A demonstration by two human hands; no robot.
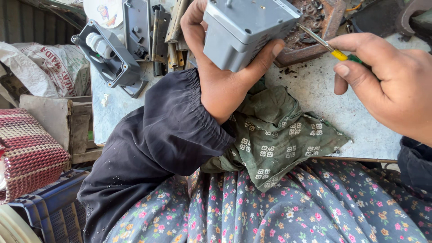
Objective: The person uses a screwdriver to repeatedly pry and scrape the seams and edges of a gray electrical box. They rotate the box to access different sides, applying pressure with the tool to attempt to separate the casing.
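My left hand [220,76] grips a grey plastic box [245,27] from below, thumb along its right side, holding it above the worktable [355,112]. In my right hand [387,85] is a screwdriver with a yellow and green handle [343,56]. Its metal shaft points up-left and its tip touches the box's right edge. A black sleeve covers my left forearm. A green patterned cloth [279,135] lies under the left wrist at the table's front edge.
An open grey housing with a white part [108,54] lies at the table's back left, beside metal hinges and plates [159,36]. A rusty tray of parts [315,27] sits behind the box. A woven red bag [27,153] and a sack stand left.
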